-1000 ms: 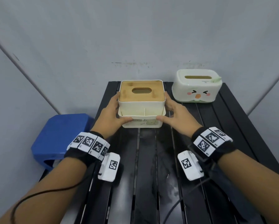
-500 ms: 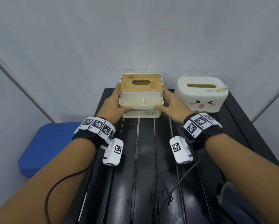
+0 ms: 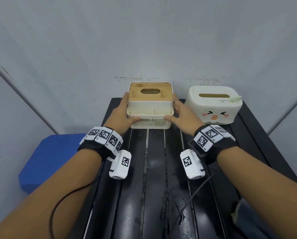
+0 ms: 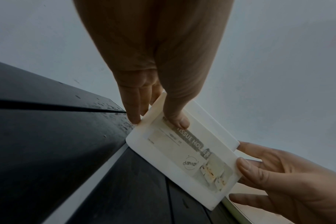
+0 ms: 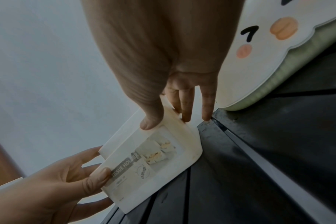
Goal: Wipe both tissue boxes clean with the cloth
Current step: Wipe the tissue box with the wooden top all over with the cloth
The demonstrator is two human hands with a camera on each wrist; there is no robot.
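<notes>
The wooden-lidded tissue box (image 3: 150,104) is gripped between the left hand (image 3: 121,116) and the right hand (image 3: 184,114), thumbs pressed on its labelled front, at the far end of the black slatted surface (image 3: 154,187). The face-printed tissue box (image 3: 214,105) is set just beside it, to the right.

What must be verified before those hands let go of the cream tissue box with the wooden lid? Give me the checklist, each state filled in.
1. Grip: left hand and right hand each hold a side of the cream tissue box with the wooden lid, thumbs on its front: ok.
2. Box upright, lid seated: ok.
3. Base fully down on the black slatted table: cannot tell.
4. Clear of the white rounded tissue box with the cartoon face: apart, ok.
5. Cloth in hand for wiping: not ok; the blue-grey cloth lies at the near right edge, by the right forearm.
</notes>
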